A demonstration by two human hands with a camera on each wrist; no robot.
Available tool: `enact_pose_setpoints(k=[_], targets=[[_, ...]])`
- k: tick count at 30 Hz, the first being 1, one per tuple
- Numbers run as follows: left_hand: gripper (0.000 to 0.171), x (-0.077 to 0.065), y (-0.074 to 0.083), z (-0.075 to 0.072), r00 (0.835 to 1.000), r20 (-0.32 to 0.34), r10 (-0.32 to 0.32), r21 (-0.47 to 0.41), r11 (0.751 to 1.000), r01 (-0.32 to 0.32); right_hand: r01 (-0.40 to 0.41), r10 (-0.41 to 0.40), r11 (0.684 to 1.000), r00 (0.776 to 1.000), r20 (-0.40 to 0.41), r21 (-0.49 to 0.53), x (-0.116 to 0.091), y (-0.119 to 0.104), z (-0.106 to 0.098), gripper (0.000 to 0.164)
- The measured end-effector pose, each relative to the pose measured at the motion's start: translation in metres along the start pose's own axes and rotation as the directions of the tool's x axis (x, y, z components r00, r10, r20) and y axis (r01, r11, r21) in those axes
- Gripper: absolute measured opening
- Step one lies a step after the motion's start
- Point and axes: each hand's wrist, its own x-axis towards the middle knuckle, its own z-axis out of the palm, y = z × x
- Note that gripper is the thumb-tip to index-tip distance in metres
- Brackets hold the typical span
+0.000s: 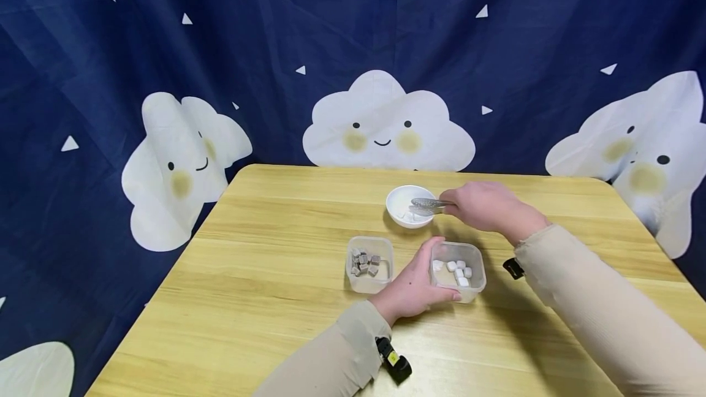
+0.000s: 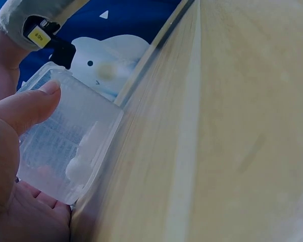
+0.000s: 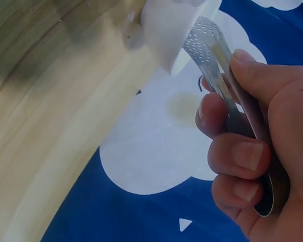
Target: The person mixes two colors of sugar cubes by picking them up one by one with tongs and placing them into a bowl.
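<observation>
In the head view my left hand (image 1: 413, 287) grips a translucent plastic container (image 1: 474, 293), thumb on its near side and fingers along its left. Several white cubes (image 1: 462, 273) lie inside it. My right hand (image 1: 485, 206) holds metal tongs (image 1: 427, 203), whose tips reach into a white bowl (image 1: 394, 212) with whitish pieces at its bottom. The right wrist view shows the thumb and curled fingers around the perforated tongs (image 3: 247, 103), next to the bowl (image 3: 166, 35). Whether the tips pinch a piece is hard to tell.
A second translucent container (image 1: 366, 288), with several grey-brown cubes (image 1: 364, 262) in it, stands left of my left hand. Everything rests on a light wooden table (image 1: 265, 250). Behind hangs a dark blue curtain (image 1: 265, 29) with cloud prints.
</observation>
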Motion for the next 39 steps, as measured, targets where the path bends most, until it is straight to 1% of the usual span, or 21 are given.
enact_pose_setpoints(k=[5, 10, 13, 14, 18, 21, 27, 29, 30, 34, 36, 39], targets=[[0.106, 0.0, 0.0, 0.0, 1.0, -0.002, 0.011, 0.002, 1.0, -0.011, 0.028, -0.028, 1.0, 0.998, -0.048, -0.001, -0.013, -0.002, -0.007, 0.012], [0.105, 0.0, -0.001, 0.0, 1.0, -0.001, 0.014, 0.004, 1.0, -0.014, 0.051, -0.051, 0.999, 0.996, -0.071, 0.003, -0.031, -0.004, -0.012, 0.012], [0.105, 0.0, -0.001, 0.0, 1.0, -0.001, 0.005, 0.01, 1.0, -0.005, 0.056, -0.056, 0.998, 0.994, -0.092, 0.0, -0.046, -0.004, -0.016, 0.005], [0.105, 0.0, 0.0, 0.0, 1.0, 0.0, 0.001, 0.011, 1.0, -0.001, 0.058, -0.058, 0.998, 0.993, -0.098, -0.003, -0.051, -0.005, -0.018, 0.006], [0.105, 0.0, -0.001, 0.0, 1.0, -0.002, -0.01, 0.016, 1.0, 0.01, 0.08, -0.08, 0.997, 0.99, -0.119, -0.009, -0.069, -0.005, -0.026, 0.023], [0.103, -0.001, -0.001, 0.0, 1.0, -0.001, -0.012, 0.031, 0.999, 0.012, 0.104, -0.104, 0.995, 0.989, -0.108, -0.005, -0.079, -0.004, -0.031, 0.026], [0.106, -0.001, 0.001, 0.0, 0.999, -0.004, -0.043, 0.03, 0.999, 0.043, 0.151, -0.151, 0.989, 0.987, -0.063, 0.004, -0.095, -0.002, -0.041, 0.028], [0.109, -0.001, 0.001, 0.0, 0.998, -0.01, -0.055, 0.035, 0.998, 0.055, 0.152, -0.152, 0.988, 0.988, -0.025, 0.006, -0.097, -0.002, -0.042, 0.029], [0.109, -0.001, 0.001, 0.0, 0.998, -0.013, -0.059, 0.038, 0.998, 0.059, 0.146, -0.146, 0.989, 0.989, 0.003, 0.01, -0.098, -0.003, -0.043, 0.03], [0.109, 0.001, 0.001, 0.0, 0.999, -0.004, -0.051, 0.003, 0.999, 0.051, 0.122, -0.125, 0.992, 0.986, 0.111, 0.035, -0.096, -0.007, -0.041, 0.034], [0.109, 0.001, 0.001, 0.001, 0.999, -0.001, -0.047, -0.008, 0.999, 0.047, 0.112, -0.117, 0.993, 0.983, 0.145, 0.038, -0.094, -0.01, -0.039, 0.034], [0.109, 0.0, 0.001, 0.002, 0.999, 0.003, -0.048, -0.007, 0.999, 0.048, 0.101, -0.102, 0.995, 0.98, 0.169, 0.015, -0.09, -0.015, -0.035, 0.033]])
